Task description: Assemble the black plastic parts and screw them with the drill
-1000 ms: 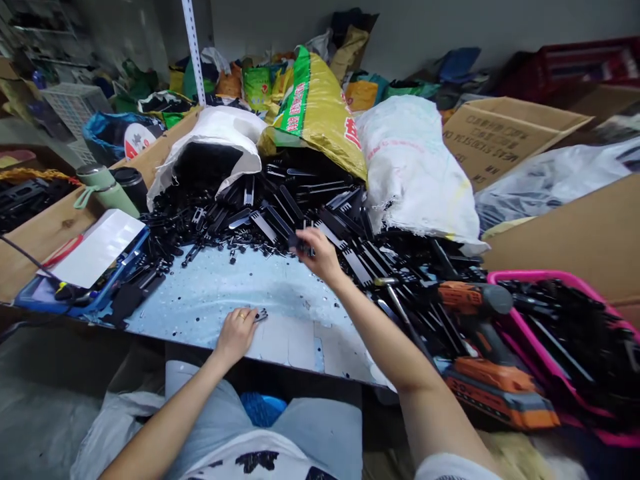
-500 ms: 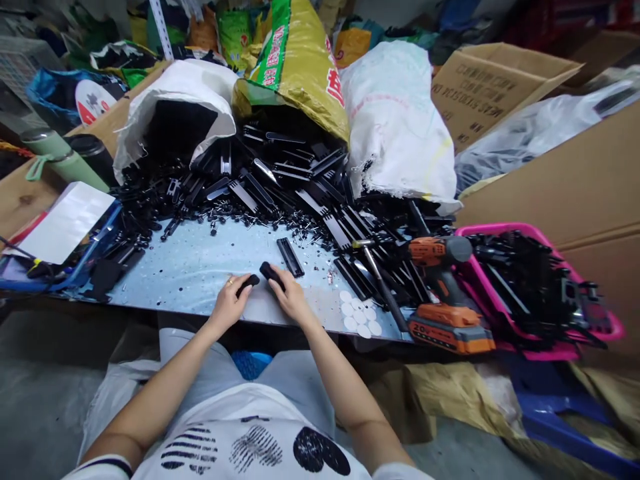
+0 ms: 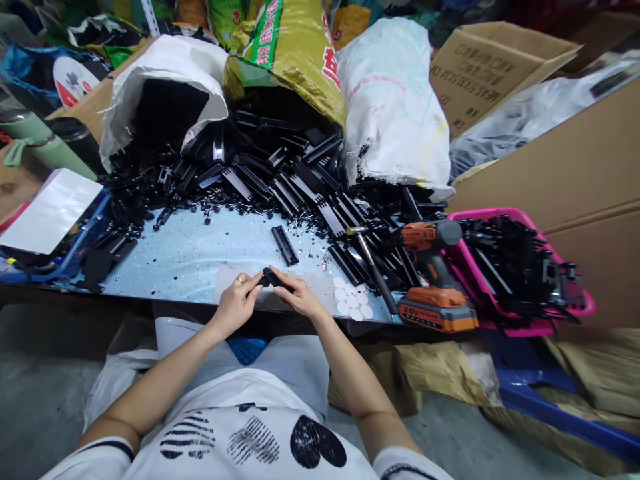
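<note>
Close to the table's front edge, my left hand (image 3: 237, 303) is closed on a small black plastic part, mostly covered by the fingers. My right hand (image 3: 296, 293) grips a longer black plastic piece (image 3: 273, 277), tilted, its far end against the part in my left hand. The two pieces meet between my fingertips; whether they are joined I cannot tell. Just beyond my hands a black slotted channel piece (image 3: 285, 245) lies on the light blue tabletop (image 3: 200, 247). To the right of my right hand are several white round discs (image 3: 353, 299).
Black plastic parts (image 3: 250, 180) and small screws heap along the back, below a white sack (image 3: 165, 60), a yellow sack (image 3: 295, 60) and another white sack (image 3: 395, 100). At right are a hammer (image 3: 373, 267), an orange cordless drill (image 3: 437, 310) and a pink basket (image 3: 520, 213). A blue tray (image 3: 75, 260) stands left.
My hands have come together, bringing the two black pieces, apart before, into contact. The camera view has shifted slightly, so the table sits a little higher in the picture.
</note>
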### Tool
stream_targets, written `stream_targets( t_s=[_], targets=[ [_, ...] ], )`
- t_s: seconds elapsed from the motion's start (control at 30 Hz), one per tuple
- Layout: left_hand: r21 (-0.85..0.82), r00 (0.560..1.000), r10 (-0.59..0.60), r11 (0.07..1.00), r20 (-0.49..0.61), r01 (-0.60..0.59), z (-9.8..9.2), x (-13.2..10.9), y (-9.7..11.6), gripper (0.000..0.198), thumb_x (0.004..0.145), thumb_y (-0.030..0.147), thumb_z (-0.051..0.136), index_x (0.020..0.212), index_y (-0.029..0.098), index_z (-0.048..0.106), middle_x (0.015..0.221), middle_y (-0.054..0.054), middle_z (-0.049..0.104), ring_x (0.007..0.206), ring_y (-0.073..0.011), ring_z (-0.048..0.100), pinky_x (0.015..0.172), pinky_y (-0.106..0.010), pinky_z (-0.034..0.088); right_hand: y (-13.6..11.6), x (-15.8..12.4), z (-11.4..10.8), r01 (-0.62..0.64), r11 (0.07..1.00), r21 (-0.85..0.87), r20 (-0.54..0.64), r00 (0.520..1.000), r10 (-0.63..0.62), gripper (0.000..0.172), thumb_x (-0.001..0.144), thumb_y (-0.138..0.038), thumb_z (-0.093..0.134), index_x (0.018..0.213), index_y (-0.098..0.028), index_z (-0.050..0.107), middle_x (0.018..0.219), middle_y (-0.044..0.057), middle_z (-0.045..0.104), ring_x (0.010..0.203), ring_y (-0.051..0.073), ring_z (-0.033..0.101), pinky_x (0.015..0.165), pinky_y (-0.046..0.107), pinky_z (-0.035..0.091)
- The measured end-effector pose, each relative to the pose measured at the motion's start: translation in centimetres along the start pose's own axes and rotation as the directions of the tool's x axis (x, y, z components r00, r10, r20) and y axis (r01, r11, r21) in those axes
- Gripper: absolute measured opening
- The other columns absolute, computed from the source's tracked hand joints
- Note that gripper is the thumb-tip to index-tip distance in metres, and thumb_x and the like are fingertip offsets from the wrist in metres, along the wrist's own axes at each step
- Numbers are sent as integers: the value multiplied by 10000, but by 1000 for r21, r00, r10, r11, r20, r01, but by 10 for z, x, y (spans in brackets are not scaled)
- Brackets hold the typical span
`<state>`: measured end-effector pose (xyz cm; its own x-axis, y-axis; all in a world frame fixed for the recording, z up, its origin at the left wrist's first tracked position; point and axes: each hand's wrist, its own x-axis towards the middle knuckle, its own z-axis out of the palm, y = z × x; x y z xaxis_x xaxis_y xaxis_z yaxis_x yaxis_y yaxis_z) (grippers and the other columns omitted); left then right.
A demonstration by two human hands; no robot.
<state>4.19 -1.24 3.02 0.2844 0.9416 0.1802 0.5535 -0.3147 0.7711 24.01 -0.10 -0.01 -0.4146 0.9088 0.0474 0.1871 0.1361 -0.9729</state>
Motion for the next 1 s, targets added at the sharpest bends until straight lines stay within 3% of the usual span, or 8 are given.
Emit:
stream_targets(
  t_s=[0.17, 0.33, 0.4, 0.53, 0.73, 0.83, 0.93, 1.0],
  targets=[
    [0, 980, 96, 995, -175, -97, 10, -2, 3, 373, 947, 280, 388, 1277, 191, 536, 915, -68, 552, 822, -145, 566, 753, -262, 479, -8, -3, 2, 120, 981, -154, -140, 980, -142, 533, 914, -384, 471, 1419, -251, 367, 1069, 62, 615, 601, 87, 554, 645, 274, 525],
    [-10, 966, 214, 976, -141, -218, 7, 5, 6, 352, 937, 268, 419, 1242, 167, 564, 893, -69, 567, 783, -138, 569, 730, -260, 486, -21, -5, 1, 198, 923, -331, -73, 970, -234, 535, 903, -396, 494, 1404, -234, 404, 1044, 76, 638, 890, 173, 609, 829, 318, 505],
    [-37, 953, 182, 980, -244, -196, 13, 8, 12, 345, 942, 270, 413, 1232, 167, 567, 924, -83, 584, 839, -152, 575, 772, -282, 489, -24, -4, 8, 174, 928, -328, -168, 956, -239, 541, 915, -403, 464, 1421, -235, 374, 1035, 79, 633, 858, 171, 616, 800, 314, 517],
    [-61, 866, 138, 980, -480, -190, 24, 13, 25, 358, 956, 253, 370, 1254, 150, 540, 1036, -122, 599, 954, -177, 561, 849, -336, 479, -27, 2, 28, 179, 938, -298, -296, 917, -269, 566, 935, -409, 409, 1458, -228, 293, 1094, 102, 602, 779, 162, 616, 735, 314, 534],
    [-54, 903, 257, 955, -343, -293, -1, 29, 18, 329, 943, 294, 413, 1184, 161, 593, 939, -86, 628, 848, -159, 571, 760, -313, 498, -33, 10, 28, 218, 913, -344, -294, 899, -326, 589, 925, -408, 440, 1466, -259, 263, 1050, 83, 610, 848, 180, 609, 784, 332, 522],
    [-82, 904, 260, 949, -340, -304, -6, 34, 11, 319, 941, 279, 411, 1179, 169, 593, 949, -81, 622, 844, -153, 572, 761, -306, 499, -30, 14, 33, 197, 918, -346, -334, 888, -316, 588, 934, -416, 414, 1472, -251, 244, 1091, 92, 606, 855, 179, 611, 786, 327, 520],
    [-138, 938, 144, 971, -316, -196, 8, 34, -1, 316, 931, 315, 434, 1168, 179, 593, 968, -80, 610, 879, -165, 578, 795, -320, 502, -20, 18, 42, 135, 920, -368, -304, 918, -256, 580, 956, -418, 349, 1484, -231, 202, 1187, 103, 582, 945, 183, 608, 831, 317, 505],
    [-271, 945, -76, 963, -317, -13, 22, 29, -15, 367, 926, 366, 433, 1226, 182, 540, 941, -70, 594, 780, -144, 595, 717, -293, 523, -12, 23, 38, 72, 892, -446, -205, 962, -181, 560, 959, -422, 339, 1477, -238, 228, 1209, 92, 581, 1019, 185, 594, 864, 311, 490]
  ],
)
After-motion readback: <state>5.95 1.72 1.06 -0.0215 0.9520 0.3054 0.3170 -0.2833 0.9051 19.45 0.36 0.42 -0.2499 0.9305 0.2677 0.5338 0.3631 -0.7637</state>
